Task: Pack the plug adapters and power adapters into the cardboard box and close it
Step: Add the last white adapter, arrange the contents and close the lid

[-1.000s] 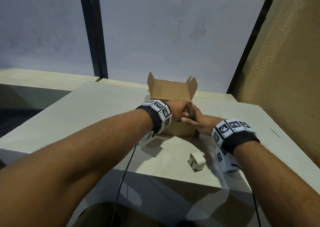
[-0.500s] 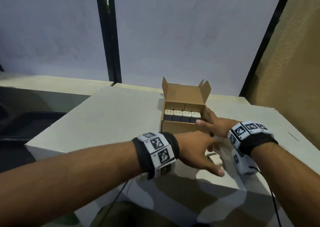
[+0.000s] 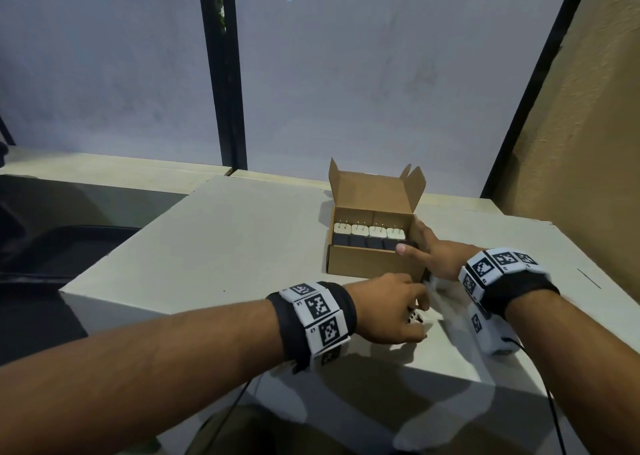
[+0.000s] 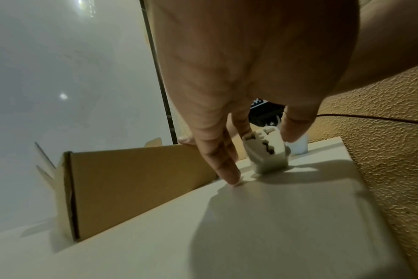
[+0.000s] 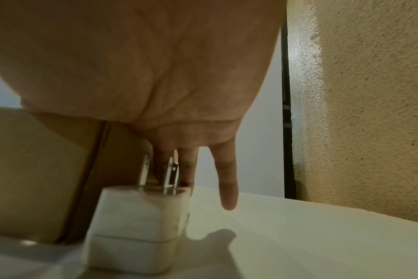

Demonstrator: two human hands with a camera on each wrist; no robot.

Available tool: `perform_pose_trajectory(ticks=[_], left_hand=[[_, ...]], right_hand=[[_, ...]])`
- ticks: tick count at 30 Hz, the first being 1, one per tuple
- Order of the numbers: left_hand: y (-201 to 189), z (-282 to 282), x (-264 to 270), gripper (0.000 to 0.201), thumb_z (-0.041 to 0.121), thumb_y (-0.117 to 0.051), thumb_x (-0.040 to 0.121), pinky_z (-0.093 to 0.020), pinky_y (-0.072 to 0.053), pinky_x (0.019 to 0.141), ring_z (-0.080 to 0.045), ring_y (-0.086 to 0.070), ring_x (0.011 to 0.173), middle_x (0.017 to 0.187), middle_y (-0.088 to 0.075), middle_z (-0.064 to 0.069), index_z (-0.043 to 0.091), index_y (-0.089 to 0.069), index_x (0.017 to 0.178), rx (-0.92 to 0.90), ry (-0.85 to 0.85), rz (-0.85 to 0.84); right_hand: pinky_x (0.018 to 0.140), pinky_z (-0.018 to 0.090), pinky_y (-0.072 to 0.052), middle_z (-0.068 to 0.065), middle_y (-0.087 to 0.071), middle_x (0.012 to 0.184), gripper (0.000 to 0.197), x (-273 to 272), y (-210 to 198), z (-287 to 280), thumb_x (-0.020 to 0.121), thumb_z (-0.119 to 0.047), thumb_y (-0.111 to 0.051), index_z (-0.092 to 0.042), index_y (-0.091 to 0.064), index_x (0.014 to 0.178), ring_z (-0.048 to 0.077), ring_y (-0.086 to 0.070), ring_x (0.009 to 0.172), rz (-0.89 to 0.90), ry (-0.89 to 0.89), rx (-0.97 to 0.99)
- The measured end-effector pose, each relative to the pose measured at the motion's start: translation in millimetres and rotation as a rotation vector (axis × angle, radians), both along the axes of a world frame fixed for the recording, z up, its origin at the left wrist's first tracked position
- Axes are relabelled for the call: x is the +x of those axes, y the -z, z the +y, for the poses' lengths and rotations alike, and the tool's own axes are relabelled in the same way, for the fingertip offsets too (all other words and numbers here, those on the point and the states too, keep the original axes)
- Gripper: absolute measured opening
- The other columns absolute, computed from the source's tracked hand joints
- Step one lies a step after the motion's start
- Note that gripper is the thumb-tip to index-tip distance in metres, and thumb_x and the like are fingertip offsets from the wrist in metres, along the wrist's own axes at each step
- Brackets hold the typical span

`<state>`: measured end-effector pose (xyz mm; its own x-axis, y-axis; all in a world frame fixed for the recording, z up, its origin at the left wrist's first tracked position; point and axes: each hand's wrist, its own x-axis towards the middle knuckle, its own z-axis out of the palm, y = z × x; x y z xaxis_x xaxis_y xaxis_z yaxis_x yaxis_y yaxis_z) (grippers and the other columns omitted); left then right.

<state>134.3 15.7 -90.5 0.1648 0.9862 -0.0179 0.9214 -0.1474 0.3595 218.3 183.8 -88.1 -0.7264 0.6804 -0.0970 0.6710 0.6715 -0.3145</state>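
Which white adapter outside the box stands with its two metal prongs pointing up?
The power adapter beside the cardboard box, under the right hand. The other loose one, the plug adapter at the left hand, shows socket holes instead.

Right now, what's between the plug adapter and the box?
The left hand's fingers, one tip on the table, separate plug adapter from cardboard box; seen in left wrist view.
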Motion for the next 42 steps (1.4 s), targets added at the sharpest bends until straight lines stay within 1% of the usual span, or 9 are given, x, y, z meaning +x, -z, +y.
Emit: perform_pose_trajectory(ticks=[5, 10, 15, 20, 23, 28, 32, 37, 42], left_hand=[[6.0, -4.8, -2.5, 0.044, 0.035, -0.061, 0.090, -0.030, -0.049, 0.086, -0.024, -0.059, 0.104, 0.121, -0.061, -0.009, 0.009, -0.055, 0.125, 0.058, 0.017, -0.028], [-3.8, -3.2, -21.9, 0.045, 0.028, -0.072, 0.082, -0.027, -0.049, 0.087, -0.017, -0.056, 0.103, 0.119, -0.060, -0.004, 0.014, -0.058, 0.123, 0.112, -0.003, -0.031], [-25.1, -1.0, -56.3, 0.045, 0.025, -0.074, 0.079, -0.022, -0.047, 0.090, -0.012, -0.050, 0.102, 0.119, -0.052, 0.000, 0.023, -0.059, 0.121, 0.260, -0.148, -0.087], [-44.5, 8.1, -93.6, 0.033, 0.038, -0.070, 0.084, -0.026, -0.052, 0.087, -0.012, -0.056, 0.092, 0.105, -0.051, 0.004, 0.024, -0.064, 0.113, 0.411, -0.292, -0.129], [-43.2, 19.8, -115.2, 0.037, 0.037, -0.074, 0.081, -0.027, -0.050, 0.088, -0.013, -0.055, 0.094, 0.110, -0.054, 0.001, 0.022, -0.063, 0.113, 0.419, -0.437, -0.119], [-29.1, 32.9, -128.6, 0.040, 0.042, -0.071, 0.081, -0.031, -0.046, 0.090, -0.021, -0.058, 0.103, 0.113, -0.061, -0.004, 0.023, -0.062, 0.116, 0.350, -0.574, 0.005], [-23.1, 44.5, -125.0, 0.045, 0.057, -0.066, 0.078, -0.036, -0.049, 0.088, -0.020, -0.059, 0.105, 0.110, -0.069, 0.002, 0.030, -0.063, 0.114, 0.345, -0.591, 0.188], [-21.3, 56.5, -122.1, 0.052, 0.061, -0.065, 0.078, -0.036, -0.044, 0.086, -0.023, -0.058, 0.106, 0.110, -0.069, -0.001, 0.024, -0.064, 0.114, 0.279, -0.575, 0.324], [-20.0, 60.1, -122.5, 0.053, 0.059, -0.067, 0.078, -0.037, -0.048, 0.087, -0.025, -0.058, 0.104, 0.111, -0.067, -0.005, 0.020, -0.064, 0.113, 0.233, -0.604, 0.318]], right_hand=[[0.111, 0.039, -0.029, 0.004, -0.028, 0.158, 0.081, -0.1, -1.7, -0.3, 0.091, -0.063, -0.036, -0.027, 0.002, 0.153, 0.029, -0.038, 0.138, 0.011, 0.000, -0.045], [0.112, 0.042, -0.030, 0.005, -0.030, 0.157, 0.082, -0.3, -2.4, -1.9, 0.090, -0.066, -0.033, -0.028, 0.002, 0.153, 0.031, -0.041, 0.136, -0.019, 0.018, -0.051], [0.107, 0.046, -0.039, 0.007, -0.038, 0.153, 0.084, -1.1, -1.7, 1.8, 0.086, -0.071, -0.031, -0.031, 0.003, 0.152, 0.032, -0.050, 0.128, -0.044, 0.015, -0.078], [0.110, 0.042, -0.035, 0.006, -0.031, 0.156, 0.081, -2.2, -3.2, -4.7, 0.091, -0.065, -0.032, -0.027, 0.004, 0.153, 0.032, -0.044, 0.134, -0.017, 0.025, -0.086], [0.109, 0.044, -0.036, 0.004, -0.032, 0.156, 0.086, -0.8, -2.9, -4.3, 0.086, -0.071, -0.029, -0.030, 0.006, 0.152, 0.031, -0.045, 0.133, -0.011, 0.012, -0.092], [0.108, 0.047, -0.038, 0.005, -0.038, 0.153, 0.103, 3.1, -3.3, -2.2, 0.067, -0.090, -0.022, -0.036, 0.004, 0.151, 0.032, -0.049, 0.129, -0.024, -0.013, -0.113], [0.106, 0.046, -0.039, 0.006, -0.041, 0.151, 0.090, 3.6, -4.5, -4.3, 0.082, -0.079, -0.027, -0.033, 0.005, 0.152, 0.032, -0.051, 0.126, -0.040, 0.011, -0.100], [0.105, 0.048, -0.039, 0.004, -0.044, 0.149, 0.106, 3.5, -4.1, -2.0, 0.061, -0.091, -0.022, -0.038, 0.000, 0.150, 0.031, -0.053, 0.124, -0.016, -0.018, -0.130], [0.105, 0.048, -0.041, 0.004, -0.041, 0.151, 0.100, 3.3, -2.9, -1.9, 0.067, -0.090, -0.022, -0.038, 0.001, 0.150, 0.031, -0.053, 0.125, -0.019, -0.023, -0.121]])
